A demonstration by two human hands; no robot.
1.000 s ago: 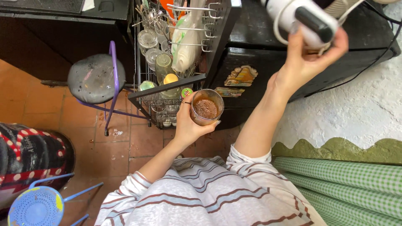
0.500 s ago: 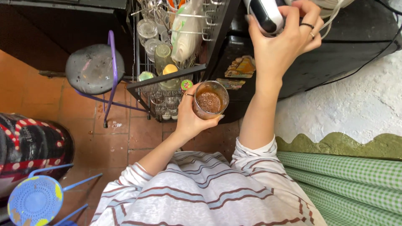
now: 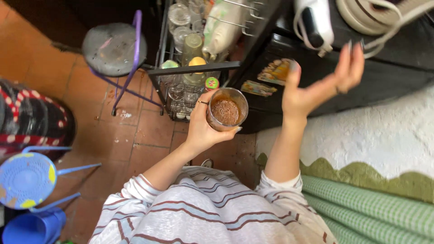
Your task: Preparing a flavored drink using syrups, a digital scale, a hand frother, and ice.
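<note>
Grey stool stands beside the wire rack of glassware. Left hand wraps its fingers around an upright glass of brown frothy drink, level to prevent spilling. Right hand hovers empty, fingers spread, below the white mixer on the dark worktop.

The right hand has let go of the white-and-black electric hand mixer, fingers now spread wide just below it.

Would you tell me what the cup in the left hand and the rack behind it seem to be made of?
The cup looks like clear glass: its brown contents show through the wall. The rack looks like dark painted metal wire, thin and rigid.
</note>
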